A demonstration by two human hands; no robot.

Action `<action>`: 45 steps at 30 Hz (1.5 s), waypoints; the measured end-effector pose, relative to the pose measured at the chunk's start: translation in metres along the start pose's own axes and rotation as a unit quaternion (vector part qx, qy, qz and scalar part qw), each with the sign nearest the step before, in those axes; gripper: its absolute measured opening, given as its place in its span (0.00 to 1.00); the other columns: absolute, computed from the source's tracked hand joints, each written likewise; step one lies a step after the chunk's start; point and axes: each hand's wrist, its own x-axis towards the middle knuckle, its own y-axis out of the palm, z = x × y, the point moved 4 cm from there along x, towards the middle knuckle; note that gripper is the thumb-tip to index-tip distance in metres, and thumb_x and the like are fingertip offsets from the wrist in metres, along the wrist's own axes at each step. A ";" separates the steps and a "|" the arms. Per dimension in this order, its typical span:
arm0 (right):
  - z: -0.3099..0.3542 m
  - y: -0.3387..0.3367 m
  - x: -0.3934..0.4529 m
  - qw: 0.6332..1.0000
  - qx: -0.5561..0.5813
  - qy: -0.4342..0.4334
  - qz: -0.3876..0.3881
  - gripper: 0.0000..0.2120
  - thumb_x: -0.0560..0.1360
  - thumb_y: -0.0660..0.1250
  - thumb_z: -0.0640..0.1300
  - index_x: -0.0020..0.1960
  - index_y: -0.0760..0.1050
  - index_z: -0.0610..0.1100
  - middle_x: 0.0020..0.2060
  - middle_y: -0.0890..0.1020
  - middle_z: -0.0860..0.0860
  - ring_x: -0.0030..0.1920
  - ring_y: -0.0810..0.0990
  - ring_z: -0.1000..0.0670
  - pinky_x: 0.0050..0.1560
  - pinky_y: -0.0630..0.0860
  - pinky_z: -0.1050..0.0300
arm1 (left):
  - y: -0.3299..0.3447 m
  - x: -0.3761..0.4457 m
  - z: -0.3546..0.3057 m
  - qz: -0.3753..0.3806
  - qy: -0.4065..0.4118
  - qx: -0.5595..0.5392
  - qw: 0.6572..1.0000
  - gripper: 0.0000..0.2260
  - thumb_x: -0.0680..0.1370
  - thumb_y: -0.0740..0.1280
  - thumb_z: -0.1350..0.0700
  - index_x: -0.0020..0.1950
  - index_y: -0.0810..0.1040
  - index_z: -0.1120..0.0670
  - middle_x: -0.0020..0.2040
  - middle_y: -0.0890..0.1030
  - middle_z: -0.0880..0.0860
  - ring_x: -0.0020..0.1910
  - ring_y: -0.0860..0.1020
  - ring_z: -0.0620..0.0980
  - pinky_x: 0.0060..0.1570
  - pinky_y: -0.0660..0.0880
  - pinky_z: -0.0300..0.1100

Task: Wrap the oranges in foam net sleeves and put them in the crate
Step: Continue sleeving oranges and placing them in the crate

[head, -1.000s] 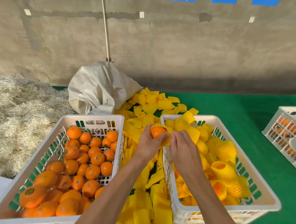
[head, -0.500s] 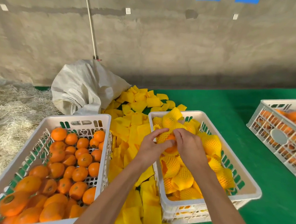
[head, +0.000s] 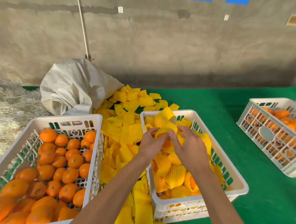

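Both hands meet over the middle white crate (head: 233,179), which holds several oranges wrapped in yellow foam net. My left hand (head: 150,144) and my right hand (head: 188,147) together grip one orange in a yellow foam sleeve (head: 163,136); orange peel shows through between the fingers. The held fruit sits just above the wrapped ones, near the crate's far left part. A white crate of bare oranges (head: 50,168) stands at the left. Loose yellow foam sleeves (head: 123,127) lie piled between the two crates.
A grey-white sack (head: 72,88) lies behind the left crate, with straw (head: 7,110) to its left. Another white crate of oranges (head: 274,133) stands at the right on the green cloth (head: 213,105). A concrete wall rises behind.
Both hands carried the orange from the crate's left rim to over the wrapped fruit. The sleeve now covers most of the orange, which showed bare a second ago.
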 end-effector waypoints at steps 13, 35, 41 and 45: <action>-0.038 0.016 0.000 0.910 0.382 0.157 0.043 0.09 0.81 0.66 0.53 0.53 0.84 0.52 0.46 0.85 0.57 0.51 0.82 0.56 0.52 0.82 0.50 | 0.013 -0.009 0.010 0.178 -0.110 -0.258 0.943 0.11 0.86 0.60 0.54 0.66 0.78 0.52 0.57 0.86 0.52 0.55 0.85 0.49 0.48 0.81 0.43; -0.014 0.012 -0.005 0.984 0.150 -0.091 -0.037 0.15 0.83 0.63 0.51 0.66 0.80 0.48 0.69 0.76 0.57 0.71 0.72 0.54 0.68 0.72 0.53 | 0.016 -0.006 0.017 0.208 -0.136 -0.363 0.898 0.23 0.80 0.66 0.45 0.73 0.76 0.53 0.68 0.81 0.57 0.66 0.81 0.55 0.61 0.81 0.52; -0.015 0.031 -0.023 0.993 -0.062 -0.080 -0.054 0.23 0.81 0.67 0.50 0.72 0.74 0.40 0.71 0.76 0.46 0.72 0.73 0.46 0.73 0.69 0.45 | 0.025 -0.009 0.018 0.187 -0.178 -0.355 0.899 0.27 0.85 0.57 0.40 0.78 0.69 0.55 0.70 0.80 0.57 0.70 0.78 0.56 0.72 0.73 0.56; -0.030 0.034 -0.026 0.993 -0.083 -0.045 -0.069 0.20 0.80 0.69 0.43 0.70 0.76 0.37 0.70 0.77 0.43 0.69 0.77 0.42 0.69 0.74 0.43 | 0.032 -0.008 0.013 0.191 -0.198 -0.344 0.898 0.37 0.81 0.58 0.31 0.82 0.62 0.53 0.76 0.73 0.57 0.75 0.71 0.59 0.72 0.70 0.65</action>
